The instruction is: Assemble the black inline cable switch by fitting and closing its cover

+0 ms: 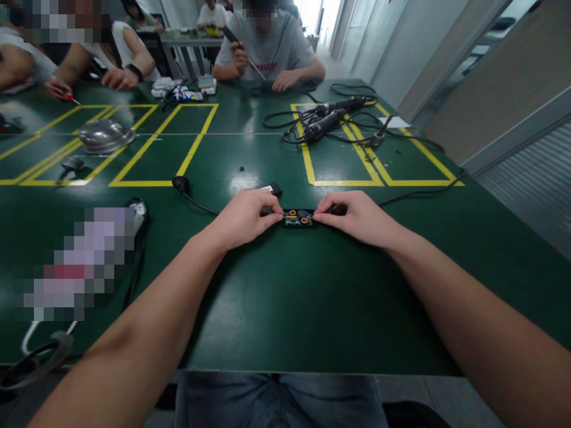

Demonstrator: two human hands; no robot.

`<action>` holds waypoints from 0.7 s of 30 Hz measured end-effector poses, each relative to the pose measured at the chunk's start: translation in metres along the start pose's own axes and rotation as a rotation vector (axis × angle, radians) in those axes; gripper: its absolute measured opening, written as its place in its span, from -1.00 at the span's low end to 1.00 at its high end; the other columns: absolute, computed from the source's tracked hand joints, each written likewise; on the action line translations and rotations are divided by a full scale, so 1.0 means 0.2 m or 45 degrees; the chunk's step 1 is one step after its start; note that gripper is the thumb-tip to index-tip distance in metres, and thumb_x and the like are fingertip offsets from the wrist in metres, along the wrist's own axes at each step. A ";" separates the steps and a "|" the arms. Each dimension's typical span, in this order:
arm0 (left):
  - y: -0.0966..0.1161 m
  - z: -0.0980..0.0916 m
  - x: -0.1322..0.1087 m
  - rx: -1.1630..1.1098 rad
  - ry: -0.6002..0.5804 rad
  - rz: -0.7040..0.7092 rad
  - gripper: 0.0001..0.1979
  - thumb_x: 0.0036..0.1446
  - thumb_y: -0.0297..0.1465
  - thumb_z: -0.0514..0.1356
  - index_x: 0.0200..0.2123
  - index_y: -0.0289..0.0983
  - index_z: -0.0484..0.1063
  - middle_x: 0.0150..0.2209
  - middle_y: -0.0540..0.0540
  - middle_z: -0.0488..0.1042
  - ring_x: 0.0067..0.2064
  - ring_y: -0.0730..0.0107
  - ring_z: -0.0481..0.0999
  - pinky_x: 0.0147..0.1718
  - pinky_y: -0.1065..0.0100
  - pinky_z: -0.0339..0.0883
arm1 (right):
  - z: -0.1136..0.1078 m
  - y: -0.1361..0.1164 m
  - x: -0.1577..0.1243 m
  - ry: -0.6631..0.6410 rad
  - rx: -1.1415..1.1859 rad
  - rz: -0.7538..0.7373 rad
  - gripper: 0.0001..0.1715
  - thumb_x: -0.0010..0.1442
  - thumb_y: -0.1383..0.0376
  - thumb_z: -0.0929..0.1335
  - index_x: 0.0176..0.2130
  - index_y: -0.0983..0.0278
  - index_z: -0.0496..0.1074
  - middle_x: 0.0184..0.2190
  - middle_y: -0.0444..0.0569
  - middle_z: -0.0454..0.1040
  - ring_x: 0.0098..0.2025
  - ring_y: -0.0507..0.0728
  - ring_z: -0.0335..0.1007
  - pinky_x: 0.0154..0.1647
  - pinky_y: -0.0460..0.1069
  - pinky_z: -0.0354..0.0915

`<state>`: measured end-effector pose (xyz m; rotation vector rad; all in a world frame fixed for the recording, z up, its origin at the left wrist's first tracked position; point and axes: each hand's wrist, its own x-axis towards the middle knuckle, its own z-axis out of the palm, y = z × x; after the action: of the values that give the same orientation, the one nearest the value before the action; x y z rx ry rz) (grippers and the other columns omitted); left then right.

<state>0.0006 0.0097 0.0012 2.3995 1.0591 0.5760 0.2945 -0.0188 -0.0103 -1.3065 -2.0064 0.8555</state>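
An opened black power adapter [298, 224] lies on the green table in front of me, its circuit board with copper coils facing up. At its left end, my left hand [250, 217] pinches with thumb and forefinger. My right hand [352, 215] pinches the opposite end in the same way. Whether the fingertips grip the case, the board or the wires there is too small to tell. A black cord with a plug [181, 184] runs out beside my left hand, and another cord [419, 195] leads off to the right. Behind my left hand sits a black cover with a white label [273, 189], partly hidden.
Black handheld tools with tangled cords [328, 119] lie at the back right. A metal bowl-shaped part [104, 135] and a small dark part [69, 169] are at left. Nearer stands a pixelated item [84, 261] with a dark cord. Across the table, a person [267, 53] holds a screwdriver-like tool.
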 end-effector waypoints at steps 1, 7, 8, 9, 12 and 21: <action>0.00 0.00 0.00 -0.017 -0.009 0.004 -0.89 0.37 -0.40 0.38 -0.25 -0.21 0.71 -0.24 -0.06 0.69 -0.20 0.26 0.62 -0.12 0.23 0.39 | 0.00 0.00 0.00 -0.005 0.010 0.001 -0.69 0.25 0.00 0.55 -0.34 0.16 0.68 -0.31 0.01 0.73 -0.25 0.25 0.57 -0.16 0.15 0.46; -0.01 0.00 -0.01 -0.082 -0.027 -0.010 -0.88 0.38 -0.41 0.38 -0.27 -0.21 0.69 -0.25 -0.05 0.70 -0.21 0.28 0.63 -0.13 0.26 0.40 | 0.01 0.00 0.00 -0.007 0.027 -0.006 -0.72 0.27 0.03 0.53 -0.35 0.16 0.64 -0.32 0.00 0.71 -0.26 0.24 0.56 -0.16 0.14 0.44; -0.01 0.00 -0.01 -0.084 -0.026 -0.018 -0.89 0.37 -0.41 0.39 -0.27 -0.21 0.70 -0.26 -0.05 0.70 -0.22 0.29 0.63 -0.14 0.26 0.40 | 0.02 0.00 -0.01 0.004 0.025 -0.013 -0.72 0.27 0.04 0.53 -0.35 0.16 0.63 -0.32 -0.01 0.70 -0.27 0.23 0.55 -0.17 0.14 0.43; 0.00 0.00 -0.01 -0.085 -0.024 -0.025 -0.90 0.37 -0.41 0.39 -0.27 -0.21 0.70 -0.27 -0.04 0.70 -0.23 0.29 0.63 -0.15 0.26 0.40 | 0.02 0.00 -0.01 0.019 0.023 -0.022 -0.72 0.27 0.04 0.53 -0.35 0.16 0.63 -0.32 -0.01 0.70 -0.28 0.22 0.54 -0.17 0.13 0.43; 0.00 0.00 -0.01 -0.085 -0.016 -0.031 -0.89 0.36 -0.40 0.38 -0.27 -0.21 0.71 -0.29 -0.03 0.70 -0.26 0.30 0.63 -0.17 0.27 0.40 | 0.04 0.02 -0.01 0.055 0.022 -0.060 -0.74 0.28 0.06 0.52 -0.34 0.17 0.62 -0.32 -0.01 0.69 -0.29 0.20 0.52 -0.17 0.12 0.42; 0.00 0.01 -0.01 -0.122 0.006 -0.080 -0.88 0.32 -0.39 0.38 -0.29 -0.26 0.72 -0.37 -0.03 0.66 -0.34 0.36 0.56 -0.25 0.31 0.32 | 0.05 0.03 -0.01 0.070 0.021 -0.092 -0.82 0.30 0.16 0.52 -0.32 0.18 0.63 -0.32 -0.02 0.68 -0.29 0.19 0.51 -0.18 0.10 0.40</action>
<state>-0.0001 0.0084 -0.0002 2.2752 1.0798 0.5975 0.2906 -0.0198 -0.0215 -1.2279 -1.9870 0.7925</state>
